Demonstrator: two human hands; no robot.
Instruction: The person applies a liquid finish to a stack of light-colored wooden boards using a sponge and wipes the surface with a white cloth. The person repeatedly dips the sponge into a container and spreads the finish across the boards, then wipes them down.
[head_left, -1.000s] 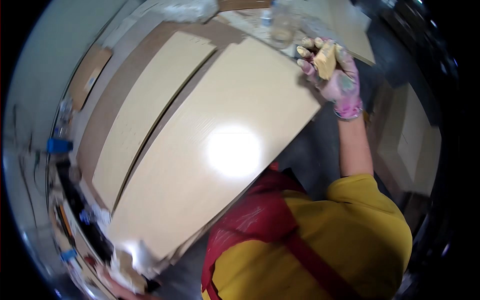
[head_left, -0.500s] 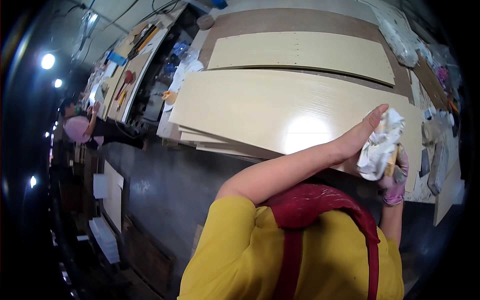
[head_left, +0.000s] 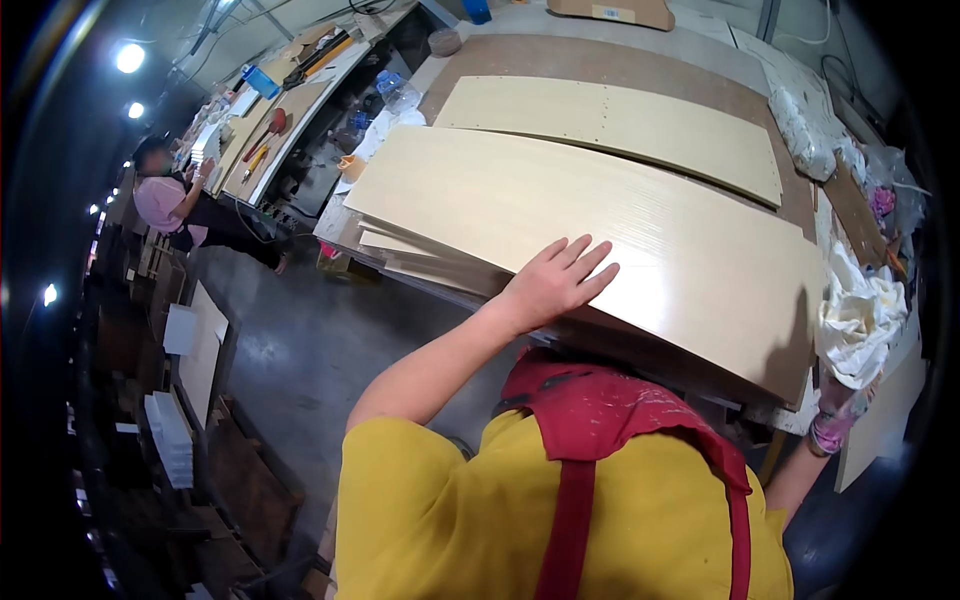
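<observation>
A long cream-coloured panel (head_left: 660, 230) lies on top of a stack on the table, its surface glossy under the light. My bare left hand (head_left: 555, 285) is over the panel's near edge, fingers stretched and slightly spread, holding nothing. Off the panel's right end, my right hand (head_left: 840, 405), in a stained pinkish glove, grips a crumpled white cloth (head_left: 858, 318). The cloth hides most of those fingers. Behind the top panel lies a second cream panel (head_left: 610, 122) with small drilled holes.
Lower panels (head_left: 420, 262) jut out at the stack's left end. Plastic-wrapped bundles (head_left: 800, 135) and a brown board strip (head_left: 855, 215) line the table's right side. A person (head_left: 165, 200) stands at another bench on the left. White sheets (head_left: 170, 440) stand on the floor.
My left hand has moved left from the cloth to the panel's near edge. My right hand has carried the cloth right, past the panel's end. The view has shifted.
</observation>
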